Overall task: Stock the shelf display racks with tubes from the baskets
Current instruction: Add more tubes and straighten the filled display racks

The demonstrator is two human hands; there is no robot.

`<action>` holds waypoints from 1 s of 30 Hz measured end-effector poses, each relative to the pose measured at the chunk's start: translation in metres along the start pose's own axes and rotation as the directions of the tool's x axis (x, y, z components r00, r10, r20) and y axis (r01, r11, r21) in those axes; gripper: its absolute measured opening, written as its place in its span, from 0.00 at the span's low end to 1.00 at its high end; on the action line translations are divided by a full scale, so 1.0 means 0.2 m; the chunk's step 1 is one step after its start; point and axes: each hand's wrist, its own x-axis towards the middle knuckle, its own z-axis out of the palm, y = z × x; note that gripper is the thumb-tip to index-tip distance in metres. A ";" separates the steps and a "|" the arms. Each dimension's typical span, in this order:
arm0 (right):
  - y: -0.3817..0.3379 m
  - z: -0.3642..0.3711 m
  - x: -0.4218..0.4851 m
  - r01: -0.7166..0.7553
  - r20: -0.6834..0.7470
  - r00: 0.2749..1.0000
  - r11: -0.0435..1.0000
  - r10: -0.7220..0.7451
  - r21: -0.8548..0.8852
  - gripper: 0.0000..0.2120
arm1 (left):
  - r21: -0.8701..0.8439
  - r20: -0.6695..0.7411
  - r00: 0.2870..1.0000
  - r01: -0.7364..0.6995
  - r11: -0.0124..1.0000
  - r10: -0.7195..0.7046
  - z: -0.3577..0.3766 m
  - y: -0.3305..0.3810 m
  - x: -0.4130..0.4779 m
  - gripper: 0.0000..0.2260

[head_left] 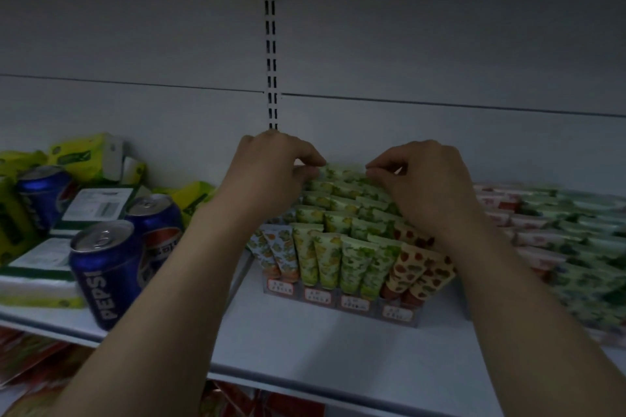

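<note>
- Left hand (271, 173) pinches the top of a green fruit-print plastic tube (338, 173) at the clear tiered rack's (354, 304) back edge.
- Right hand (428, 186) pinches it too (fingertips together).

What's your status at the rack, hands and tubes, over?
Both left hand and right hand pinching back-row green tube by its top. Display rack rows look full. Pepsi cans off left, nothing blocking.

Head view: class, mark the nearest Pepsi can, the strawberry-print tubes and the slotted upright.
nearest Pepsi can (110, 266): head view, its blue side above the lettering.
strawberry-print tubes (411, 268): head view, front tube's body.
slotted upright (271, 54): head view, middle of the strip.
</note>
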 end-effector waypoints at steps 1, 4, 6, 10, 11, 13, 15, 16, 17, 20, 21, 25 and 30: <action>0.00 0.00 0.00 0.000 0.011 1.000 1.000 0.000 -0.008 0.06 | 0.001 0.004 1.000 -0.014 1.000 0.014 0.01 0.01 0.00 0.08; 0.01 -0.01 0.01 -0.011 0.000 1.000 1.000 0.011 -0.003 0.06 | 0.000 0.014 0.998 -0.058 0.998 0.058 0.04 0.06 0.01 0.08; 0.02 -0.05 0.01 -0.024 -0.012 1.000 1.000 0.024 0.000 0.07 | 0.007 0.012 0.996 -0.088 0.996 0.088 0.05 0.08 0.01 0.08; 0.06 -0.13 0.02 -0.042 0.036 0.998 0.999 0.043 -0.019 0.08 | 0.031 0.015 0.993 -0.113 0.993 0.113 0.05 0.13 0.02 0.09; 0.07 -0.15 0.02 -0.047 0.059 0.997 0.999 0.049 -0.023 0.07 | 0.034 0.022 0.993 -0.116 0.993 0.116 0.05 0.14 0.02 0.09; 0.08 -0.18 0.01 -0.050 0.098 0.994 0.998 0.053 -0.029 0.07 | 0.030 0.042 0.991 -0.125 0.992 0.124 0.06 0.16 0.02 0.09; 0.09 -0.19 0.00 -0.040 0.139 0.989 0.999 0.044 -0.036 0.07 | 0.036 0.062 0.989 -0.139 0.990 0.137 0.07 0.18 0.02 0.09; 0.09 -0.19 0.00 -0.033 0.161 0.986 0.999 0.039 -0.036 0.06 | 0.045 0.070 0.987 -0.147 0.988 0.144 0.08 0.19 0.02 0.09; 0.09 -0.20 0.00 -0.027 0.183 0.983 0.999 0.033 -0.035 0.06 | 0.052 0.077 0.986 -0.154 0.987 0.150 0.08 0.20 0.02 0.09; 0.09 -0.19 -0.01 -0.007 0.221 0.975 0.999 0.015 -0.036 0.05 | 0.069 0.096 0.983 -0.165 0.984 0.158 0.11 0.22 0.03 0.10; 0.08 -0.18 -0.01 0.000 0.229 0.974 0.999 0.009 -0.040 0.05 | 0.077 0.108 0.982 -0.164 0.983 0.156 0.13 0.23 0.02 0.11; 0.08 -0.15 -0.02 0.007 0.208 0.978 0.997 0.010 -0.080 0.04 | 0.114 0.139 0.980 -0.160 0.980 0.144 0.16 0.26 0.02 0.11; 0.12 -0.12 -0.03 -0.008 0.199 0.979 0.995 0.029 -0.104 0.06 | 0.111 0.115 0.990 -0.099 0.989 0.087 0.19 0.29 0.03 0.10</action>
